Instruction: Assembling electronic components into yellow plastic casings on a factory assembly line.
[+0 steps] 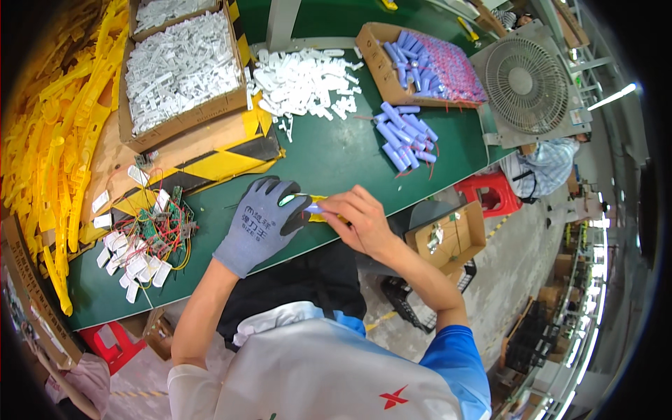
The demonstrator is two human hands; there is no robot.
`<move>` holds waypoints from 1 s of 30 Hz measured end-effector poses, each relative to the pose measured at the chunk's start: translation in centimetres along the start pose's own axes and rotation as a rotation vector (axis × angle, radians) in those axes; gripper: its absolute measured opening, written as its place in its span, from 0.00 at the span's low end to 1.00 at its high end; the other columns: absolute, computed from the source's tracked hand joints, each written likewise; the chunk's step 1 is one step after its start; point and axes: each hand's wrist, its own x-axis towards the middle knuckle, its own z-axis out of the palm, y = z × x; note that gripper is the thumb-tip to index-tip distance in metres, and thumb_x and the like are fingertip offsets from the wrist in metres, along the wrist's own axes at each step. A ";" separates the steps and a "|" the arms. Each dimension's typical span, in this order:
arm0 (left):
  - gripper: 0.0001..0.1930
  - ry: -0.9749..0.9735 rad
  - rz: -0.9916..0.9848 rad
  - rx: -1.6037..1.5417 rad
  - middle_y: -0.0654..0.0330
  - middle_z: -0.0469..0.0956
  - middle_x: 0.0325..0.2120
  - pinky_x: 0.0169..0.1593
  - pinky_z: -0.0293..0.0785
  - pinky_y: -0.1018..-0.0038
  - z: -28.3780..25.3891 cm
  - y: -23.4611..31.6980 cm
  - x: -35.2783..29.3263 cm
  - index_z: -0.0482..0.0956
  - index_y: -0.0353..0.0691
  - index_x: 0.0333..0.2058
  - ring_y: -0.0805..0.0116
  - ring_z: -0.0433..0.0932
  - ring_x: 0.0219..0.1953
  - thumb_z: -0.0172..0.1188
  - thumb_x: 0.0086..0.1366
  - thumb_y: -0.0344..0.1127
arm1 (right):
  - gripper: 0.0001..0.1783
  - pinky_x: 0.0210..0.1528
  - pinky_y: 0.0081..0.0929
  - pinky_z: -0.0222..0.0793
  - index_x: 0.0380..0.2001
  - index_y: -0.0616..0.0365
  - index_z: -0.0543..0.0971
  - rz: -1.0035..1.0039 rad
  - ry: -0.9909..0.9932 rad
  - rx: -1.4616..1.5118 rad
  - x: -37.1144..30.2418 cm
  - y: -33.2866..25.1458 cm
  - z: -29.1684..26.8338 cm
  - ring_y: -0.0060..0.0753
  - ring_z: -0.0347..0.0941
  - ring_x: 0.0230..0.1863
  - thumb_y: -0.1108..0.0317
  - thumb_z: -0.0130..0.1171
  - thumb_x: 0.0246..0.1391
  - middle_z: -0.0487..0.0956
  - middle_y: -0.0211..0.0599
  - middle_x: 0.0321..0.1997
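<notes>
two hands meet at the near edge of the green table: your gloved left hand and bare right hand pinch a small lilac battery cell over a yellow part.

I see a table running across the view. My two hands meet at its near edge, the left hand beside the right hand. Left of them lies a tangle of circuit boards and wires. Behind the hands sit loose cylinder cells, a heap of small plastic parts, and boxes. A fan stands far right.
</notes>
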 end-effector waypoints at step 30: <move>0.13 0.054 -0.006 0.009 0.57 0.75 0.42 0.52 0.71 0.60 -0.3 -0.7 -0.9 0.78 0.45 0.40 0.56 0.75 0.45 0.67 0.57 0.38 | 0.06 0.45 0.40 0.74 0.32 0.59 0.81 0.385 0.025 -0.481 12.4 12.7 -1.7 0.50 0.80 0.41 0.68 0.62 0.54 0.83 0.46 0.39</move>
